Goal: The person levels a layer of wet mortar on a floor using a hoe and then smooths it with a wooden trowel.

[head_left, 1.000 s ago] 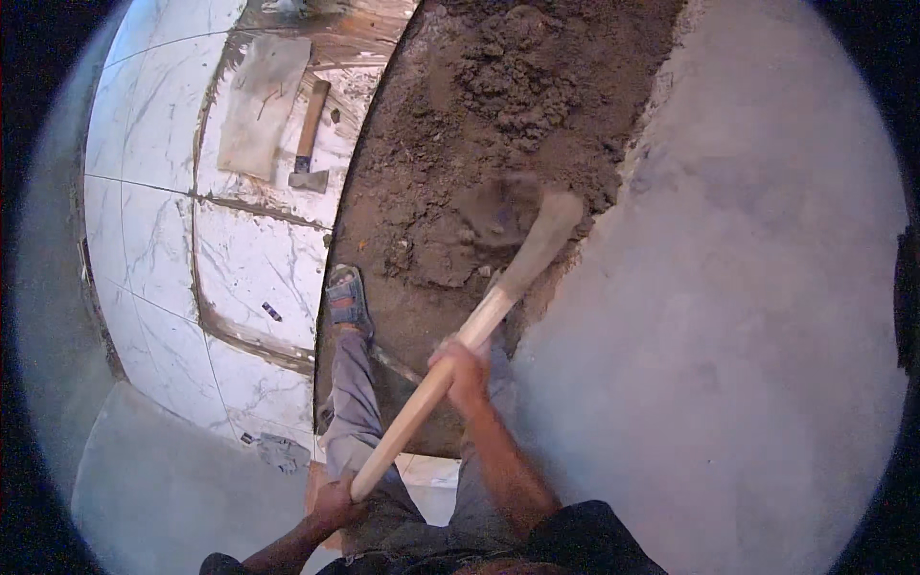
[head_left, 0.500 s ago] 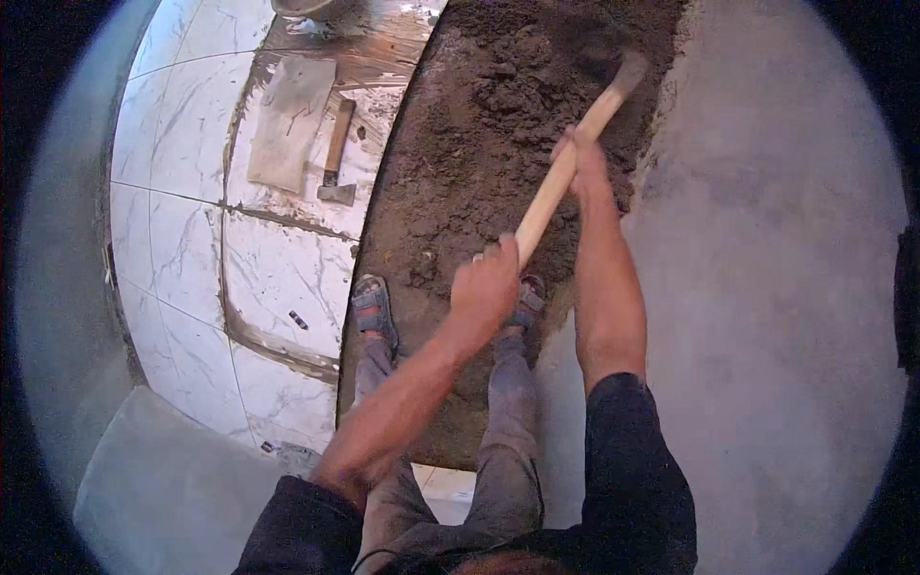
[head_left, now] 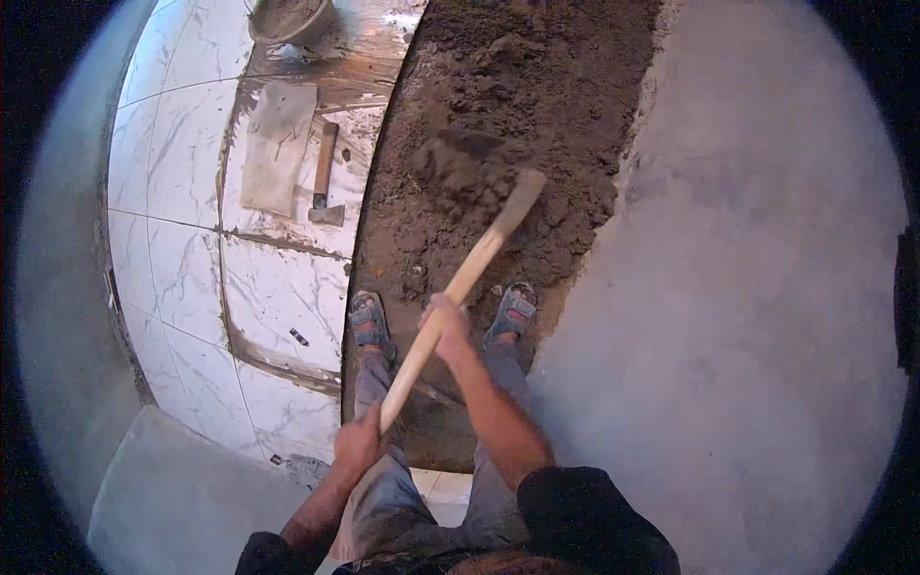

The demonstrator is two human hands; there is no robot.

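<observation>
I grip a hoe by its pale wooden handle [head_left: 412,369], which runs up to the right to a dirt-stained head end over the dark, loose soil [head_left: 498,67]. My left hand [head_left: 359,439] is closed on the lower handle, by my left thigh. My right hand [head_left: 446,326] is closed round the middle of the handle. The hoe's blade is mostly hidden in the soil. My sandalled feet [head_left: 367,326] stand in the soil strip, one each side of the handle.
White marbled tiles [head_left: 287,297] border the soil on the left, holding a hatchet [head_left: 326,168], a stained pale sack [head_left: 273,144] and, at the top, a round pan of dirt [head_left: 287,34]. Grey concrete [head_left: 747,287] lies on the right; a grey wall [head_left: 67,240] is at far left.
Since half a second ago, both my hands and the hoe have come back down toward my legs, the head moving from far up the strip nearer my feet. The pan shows more fully.
</observation>
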